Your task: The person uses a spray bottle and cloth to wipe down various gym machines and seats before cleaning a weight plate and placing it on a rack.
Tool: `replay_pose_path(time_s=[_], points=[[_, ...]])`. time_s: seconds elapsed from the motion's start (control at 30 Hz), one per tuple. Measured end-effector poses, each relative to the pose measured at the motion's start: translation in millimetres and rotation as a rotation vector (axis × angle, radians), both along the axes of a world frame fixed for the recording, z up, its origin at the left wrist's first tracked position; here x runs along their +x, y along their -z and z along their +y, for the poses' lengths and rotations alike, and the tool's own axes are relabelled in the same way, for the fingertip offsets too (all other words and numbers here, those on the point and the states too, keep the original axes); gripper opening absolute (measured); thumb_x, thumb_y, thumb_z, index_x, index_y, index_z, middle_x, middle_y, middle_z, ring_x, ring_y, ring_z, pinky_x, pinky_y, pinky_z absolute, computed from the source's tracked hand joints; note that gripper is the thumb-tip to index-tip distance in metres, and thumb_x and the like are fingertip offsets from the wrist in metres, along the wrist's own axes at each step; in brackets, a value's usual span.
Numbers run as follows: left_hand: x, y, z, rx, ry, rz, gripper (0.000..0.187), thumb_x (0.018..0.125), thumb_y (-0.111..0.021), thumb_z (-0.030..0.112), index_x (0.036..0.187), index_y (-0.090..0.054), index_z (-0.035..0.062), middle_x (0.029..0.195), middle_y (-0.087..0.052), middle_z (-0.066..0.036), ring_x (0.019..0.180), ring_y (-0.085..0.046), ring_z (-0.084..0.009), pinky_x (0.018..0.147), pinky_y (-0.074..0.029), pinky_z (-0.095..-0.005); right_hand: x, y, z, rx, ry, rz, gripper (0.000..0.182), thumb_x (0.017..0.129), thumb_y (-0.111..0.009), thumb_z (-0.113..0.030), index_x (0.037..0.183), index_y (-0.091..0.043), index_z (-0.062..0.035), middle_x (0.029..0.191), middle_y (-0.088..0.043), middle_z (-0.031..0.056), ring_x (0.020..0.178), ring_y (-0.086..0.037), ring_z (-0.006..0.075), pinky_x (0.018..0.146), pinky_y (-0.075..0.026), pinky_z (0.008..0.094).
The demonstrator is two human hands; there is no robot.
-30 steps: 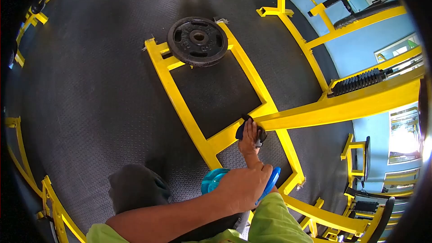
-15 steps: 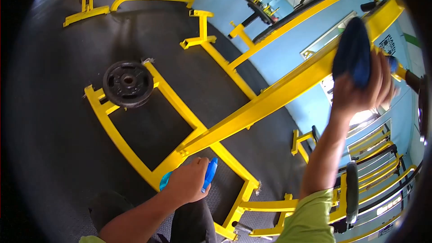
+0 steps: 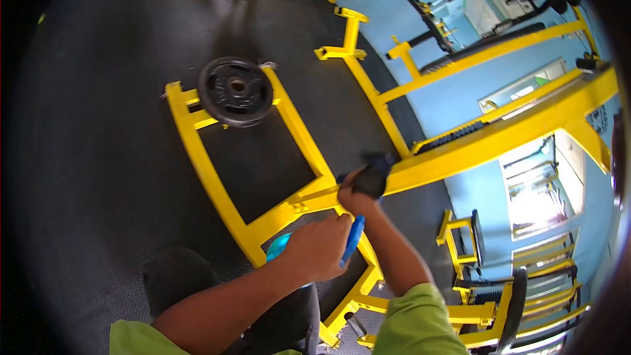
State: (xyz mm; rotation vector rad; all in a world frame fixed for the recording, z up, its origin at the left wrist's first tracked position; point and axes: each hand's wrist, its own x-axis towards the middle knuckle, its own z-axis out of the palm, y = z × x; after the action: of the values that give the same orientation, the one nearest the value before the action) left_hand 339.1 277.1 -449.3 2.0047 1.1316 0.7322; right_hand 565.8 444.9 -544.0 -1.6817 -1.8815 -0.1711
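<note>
My left hand [image 3: 320, 250] is closed around a spray bottle [image 3: 279, 247]. The turquoise body shows below the fist and the blue head sticks out past the fingers; the rest is hidden by the hand. My right hand [image 3: 357, 196] has its fingers around a dark blue cloth [image 3: 373, 179], slightly blurred. It lies against the lower part of a slanted yellow beam [image 3: 473, 141], just beyond the bottle's head. The beam rises to the right from a yellow floor frame [image 3: 220, 194].
A black weight plate [image 3: 235, 92] sits on the far end of the floor frame. Other yellow gym machines [image 3: 368, 85] stand ahead by the blue wall [image 3: 440, 102], and padded ones [image 3: 516, 309] to the right. Black rubber matting [image 3: 112, 144] covers the floor.
My right hand has come down with the cloth from the upper part of the beam to its lower part. My left hand and the bottle sit further right in view, and the view has shifted.
</note>
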Motion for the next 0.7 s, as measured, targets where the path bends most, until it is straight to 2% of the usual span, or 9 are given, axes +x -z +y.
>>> replay_pose_path(time_s=[0.03,0.1,0.13,0.17,0.2,0.23,0.3,0.33,0.7], points=[[-6,-1,1,-0.051,-0.011,0.024,0.06,0.074,-0.074,0.03,0.119,-0.045,0.0025,0.108,-0.061,-0.018,0.09,-0.066,-0.0328,0.075,-0.055,-0.0393,-24,27,-16,-0.407,0.067,0.56,0.04,0.068,-0.071,-0.007,0.105,-0.055,-0.0035,0.072,-0.057,0.0092,0.068,-0.058,0.0251,0.064,-0.05,0.0356],[-12,4,-2,-0.033,-0.07,0.078,0.061,0.073,-0.076,0.029,0.119,-0.045,0.0032,0.107,-0.061,-0.017,0.09,-0.066,-0.0316,0.075,-0.055,-0.0386,-11,75,-13,-0.231,-0.154,0.683,0.032,0.071,-0.071,-0.003,0.099,-0.055,-0.0053,0.074,-0.057,0.0075,0.067,-0.058,0.0206,0.06,-0.049,0.0339],[-18,4,-5,-0.014,-0.046,0.093,0.064,0.072,-0.077,0.029,0.12,-0.044,0.0031,0.108,-0.061,-0.017,0.091,-0.066,-0.0315,0.074,-0.055,-0.0385,-59,-6,-45,-0.187,0.035,0.096,0.022,0.072,-0.07,-0.008,0.09,-0.057,-0.0049,0.072,-0.057,0.0089,0.067,-0.059,0.0252,0.061,-0.048,0.0377],[-22,3,-5,0.006,-0.019,0.105,0.066,0.071,-0.079,0.028,0.121,-0.044,0.003,0.108,-0.061,-0.017,0.091,-0.066,-0.0314,0.074,-0.056,-0.0383,-46,-31,-35,-0.276,-0.197,-0.72,0.016,0.073,-0.068,-0.015,0.083,-0.059,-0.0051,0.075,-0.059,0.0115,0.07,-0.06,0.0309,0.064,-0.047,0.0431],[-26,0,-4,-0.046,0.031,0.139,0.07,0.069,-0.081,0.027,0.123,-0.044,0.0024,0.11,-0.061,-0.018,0.093,-0.067,-0.0316,0.073,-0.056,-0.0379,-47,-76,-45,0.012,-0.499,-0.707,0.021,0.071,-0.065,-0.021,0.083,-0.063,-0.0042,0.087,-0.064,0.0176,0.082,-0.061,0.0378,0.077,-0.048,0.0465],[-27,1,-4,-0.076,0.045,0.148,0.07,0.069,-0.081,0.027,0.123,-0.044,0.0024,0.11,-0.061,-0.018,0.093,-0.067,-0.0316,0.073,-0.056,-0.0379,-59,-112,-48,-0.042,-0.159,-0.848,0.031,0.069,-0.065,-0.021,0.093,-0.065,-0.0003,0.105,-0.064,0.0226,0.101,-0.059,0.0363,0.093,-0.043,0.0463],[-26,2,-6,-0.093,0.1,0.197,0.068,0.07,-0.081,0.025,0.123,-0.045,0.0015,0.112,-0.061,-0.018,0.095,-0.066,-0.0323,0.074,-0.057,-0.0378,-58,-152,-44,0.557,-0.032,-0.985,0.026,0.069,-0.065,-0.016,0.089,-0.063,0.0004,0.1,-0.06,0.0238,0.103,-0.054,0.0389,0.099,-0.038,0.0496],[-25,-1,-5,-0.168,0.149,0.198,0.066,0.07,-0.081,0.024,0.122,-0.046,0.001,0.113,-0.061,-0.018,0.096,-0.066,-0.0323,0.074,-0.057,-0.0378,-58,-155,-48,0.333,0.027,-0.95,0.04,0.074,-0.062,-0.022,0.101,-0.062,0.0078,0.12,-0.055,0.0306,0.12,-0.047,0.0425,0.109,-0.028,0.0473],[-11,9,-28,-0.383,0.231,0.116,0.065,0.072,-0.079,0.016,0.124,-0.045,-0.0041,0.11,-0.06,-0.022,0.085,-0.069,-0.032,0.071,-0.058,-0.0357,-58,160,-51,-0.361,-0.24,-1.054,0.04,0.088,-0.044,-0.023,0.109,-0.062,0.0056,0.115,-0.059,0.025,0.11,-0.054,0.037,0.106,-0.031,0.0427]])
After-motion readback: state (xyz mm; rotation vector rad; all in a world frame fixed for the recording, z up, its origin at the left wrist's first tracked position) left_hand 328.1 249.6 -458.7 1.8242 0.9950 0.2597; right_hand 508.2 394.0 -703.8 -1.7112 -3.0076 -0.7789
